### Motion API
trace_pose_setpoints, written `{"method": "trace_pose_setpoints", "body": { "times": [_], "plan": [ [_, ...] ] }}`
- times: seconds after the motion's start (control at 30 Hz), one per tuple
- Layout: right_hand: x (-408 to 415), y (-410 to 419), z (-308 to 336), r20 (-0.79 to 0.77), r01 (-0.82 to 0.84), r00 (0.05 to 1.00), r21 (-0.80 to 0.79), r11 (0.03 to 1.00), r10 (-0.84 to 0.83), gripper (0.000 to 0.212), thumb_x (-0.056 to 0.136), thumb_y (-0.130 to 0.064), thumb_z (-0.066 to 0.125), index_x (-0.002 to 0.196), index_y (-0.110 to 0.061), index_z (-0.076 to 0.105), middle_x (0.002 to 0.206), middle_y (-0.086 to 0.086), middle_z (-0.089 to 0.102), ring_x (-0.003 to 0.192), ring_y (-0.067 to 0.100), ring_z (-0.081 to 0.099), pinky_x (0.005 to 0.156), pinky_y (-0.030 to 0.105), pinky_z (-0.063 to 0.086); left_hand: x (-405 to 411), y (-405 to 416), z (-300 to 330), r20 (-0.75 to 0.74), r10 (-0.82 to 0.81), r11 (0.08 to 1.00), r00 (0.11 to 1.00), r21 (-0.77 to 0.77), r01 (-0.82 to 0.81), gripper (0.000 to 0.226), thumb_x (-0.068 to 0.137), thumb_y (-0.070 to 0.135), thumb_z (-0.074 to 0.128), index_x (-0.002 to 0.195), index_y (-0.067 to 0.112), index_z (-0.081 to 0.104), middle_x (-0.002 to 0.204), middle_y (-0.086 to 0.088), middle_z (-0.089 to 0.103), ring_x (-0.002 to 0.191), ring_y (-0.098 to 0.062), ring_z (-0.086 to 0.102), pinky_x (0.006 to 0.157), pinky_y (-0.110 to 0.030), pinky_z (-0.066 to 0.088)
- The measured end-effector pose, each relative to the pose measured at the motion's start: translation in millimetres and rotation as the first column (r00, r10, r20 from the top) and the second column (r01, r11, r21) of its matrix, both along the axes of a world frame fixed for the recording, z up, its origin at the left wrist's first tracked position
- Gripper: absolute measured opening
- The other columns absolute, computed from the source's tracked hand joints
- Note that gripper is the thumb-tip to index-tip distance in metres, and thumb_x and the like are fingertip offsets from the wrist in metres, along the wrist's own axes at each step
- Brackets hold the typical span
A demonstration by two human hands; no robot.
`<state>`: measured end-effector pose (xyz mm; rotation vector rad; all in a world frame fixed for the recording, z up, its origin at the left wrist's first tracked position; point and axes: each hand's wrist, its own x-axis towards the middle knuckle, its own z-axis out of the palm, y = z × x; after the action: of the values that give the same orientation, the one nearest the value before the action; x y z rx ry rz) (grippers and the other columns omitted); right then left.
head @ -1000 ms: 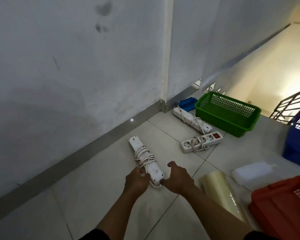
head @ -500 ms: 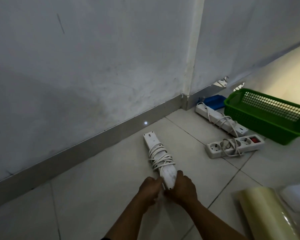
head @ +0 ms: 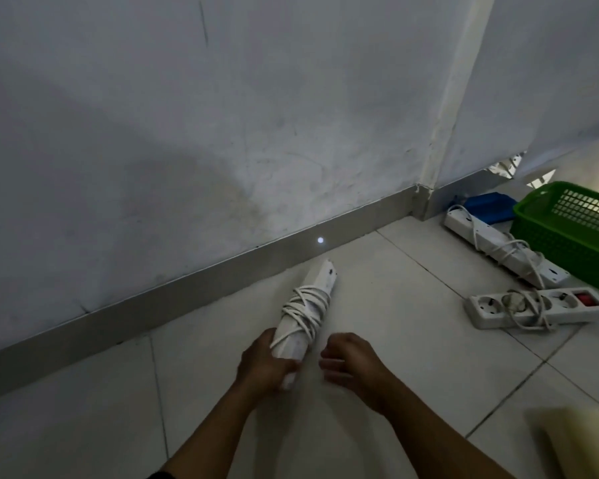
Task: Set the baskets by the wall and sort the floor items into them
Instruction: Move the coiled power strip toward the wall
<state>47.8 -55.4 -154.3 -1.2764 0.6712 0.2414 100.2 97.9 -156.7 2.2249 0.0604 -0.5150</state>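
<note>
A white power strip with its cord wound around it is tilted up off the floor tiles, its far end pointing at the wall. My left hand grips its near end. My right hand hovers just right of the strip with curled fingers, holding nothing. Two more white power strips lie at the right: a long one beside the green basket, and one with a red switch nearer to me.
A blue lid or tray lies in the wall corner behind the long strip. A pale yellowish roll shows at the bottom right corner. A grey skirting board runs along the wall's base.
The strip's near end has come up off the floor in my left hand. My right hand has let go and moved slightly right. The view has shifted closer to the wall.
</note>
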Motion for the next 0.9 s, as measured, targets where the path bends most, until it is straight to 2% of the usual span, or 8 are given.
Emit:
{"method": "trace_pose_setpoints", "body": {
  "times": [0.07,0.17,0.23,0.33,0.43,0.6,0.73,0.9],
  "plan": [
    [14.7,9.1,4.7,0.004,0.064,0.998,0.091,0.994,-0.065,0.037,0.09,-0.022,0.061,0.122,-0.006,0.052,0.109,0.021,0.062,0.091,0.03,0.063,0.076,0.037,0.054,-0.5,31.2,-2.2,0.234,-0.175,0.958,0.956,0.266,0.111,0.065,0.082,0.037,0.063,0.14,0.032,0.036,0.127,-0.007,0.051,0.113,-0.029,0.054,0.088,-0.031,0.047],
    [35.4,35.3,11.3,0.004,0.115,0.993,0.241,0.964,-0.119,0.046,0.082,-0.034,0.07,0.121,-0.014,0.056,0.106,0.017,0.069,0.09,0.03,0.069,0.069,0.039,0.059,-3.8,69.7,6.0,0.454,-0.424,0.839,0.784,0.522,0.151,0.061,0.083,0.018,0.061,0.138,0.033,0.04,0.11,-0.008,0.052,0.094,-0.029,0.057,0.073,-0.035,0.048],
    [47.7,55.6,13.4,-0.055,0.146,0.989,0.364,0.92,-0.135,0.047,0.077,-0.041,0.073,0.113,-0.013,0.06,0.095,0.015,0.074,0.082,0.03,0.072,0.053,0.035,0.058,-1.0,92.1,10.7,0.564,-0.495,0.783,0.661,0.62,0.056,0.065,0.068,-0.002,0.067,0.127,0.025,0.058,0.095,-0.011,0.06,0.078,-0.03,0.061,0.06,-0.035,0.051],
    [67.9,85.0,4.6,-0.142,0.202,0.978,0.435,0.878,-0.155,0.052,0.079,-0.035,0.073,0.12,-0.009,0.057,0.116,0.02,0.066,0.1,0.034,0.065,0.065,0.042,0.056,1.1,128.6,18.9,0.647,-0.518,0.719,0.56,0.684,-0.124,0.065,0.06,-0.004,0.052,0.116,0.025,0.067,0.089,-0.009,0.066,0.076,-0.029,0.064,0.067,-0.035,0.049],
    [89.0,126.2,0.7,-0.16,0.219,0.974,0.446,0.868,-0.163,0.049,0.082,-0.012,0.069,0.127,-0.003,0.052,0.122,0.023,0.062,0.102,0.035,0.062,0.075,0.049,0.055,-0.1,173.1,17.4,0.669,-0.432,0.675,0.605,0.685,-0.275,0.073,0.054,-0.005,0.054,0.118,0.029,0.064,0.101,-0.011,0.067,0.093,-0.03,0.06,0.08,-0.041,0.043],
    [115.4,198.7,-1.0,-0.117,0.211,0.977,0.404,0.89,-0.179,0.038,0.08,-0.003,0.071,0.114,-0.005,0.055,0.118,0.021,0.063,0.103,0.038,0.063,0.071,0.049,0.055,-6.6,215.8,7.2,0.557,-0.079,0.673,0.826,0.641,-0.368,0.082,0.063,-0.003,0.069,0.136,0.027,0.047,0.14,-0.014,0.046,0.131,-0.036,0.039,0.099,-0.054,0.028],
    [115.1,226.2,-18.0,-0.109,0.244,0.97,0.388,0.889,-0.219,0.027,0.083,-0.005,0.069,0.105,-0.012,0.056,0.116,0.016,0.062,0.097,0.033,0.062,0.08,0.049,0.055,-10.9,231.8,-1.1,0.393,0.008,0.741,0.919,0.615,-0.269,0.077,0.082,0.027,0.057,0.146,0.035,0.015,0.153,0.002,0.019,0.136,-0.02,0.018,0.1,-0.042,0.023],
    [121.7,227.2,-16.6,-0.07,0.09,0.995,0.345,0.934,-0.07,0.03,0.093,-0.011,0.057,0.123,-0.009,0.055,0.123,0.015,0.061,0.106,0.033,0.062,0.08,0.041,0.05,-9.0,224.6,-3.3,0.087,-0.018,0.793,0.996,0.608,-0.039,0.068,0.093,0.041,0.04,0.148,0.039,-0.001,0.16,0.006,0.007,0.146,-0.02,0.012,0.112,-0.053,0.013]
  ]
}}
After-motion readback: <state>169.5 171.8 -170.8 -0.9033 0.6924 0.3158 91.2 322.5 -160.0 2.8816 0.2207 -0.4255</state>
